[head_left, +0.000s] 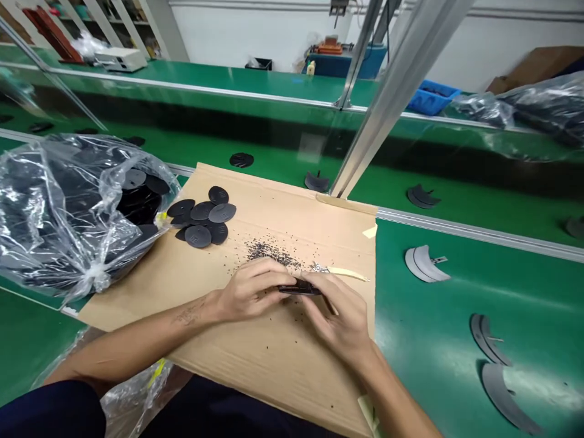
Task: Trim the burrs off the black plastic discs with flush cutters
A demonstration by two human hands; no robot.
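Between my left hand (253, 289) and my right hand (340, 313) is a thin black plastic disc (298, 287), seen nearly edge-on above the cardboard sheet (292, 359). Fingers of both hands are closed on its opposite ends. Just beyond my hands lies a scatter of small black plastic bits (269, 250). A pair of nippers with pale yellow handles (349, 273) rests on the cardboard, close behind my right fingers. Several black discs (198, 236) are heaped farther left on the sheet.
At left, a clear plastic bag (59, 213) full of black discs overlaps the cardboard's edge. Curved grey parts (422, 264) lie on the green surface to the right. A metal post (387, 103) rises behind the cardboard. Farther back stands a blue basket (432, 97).
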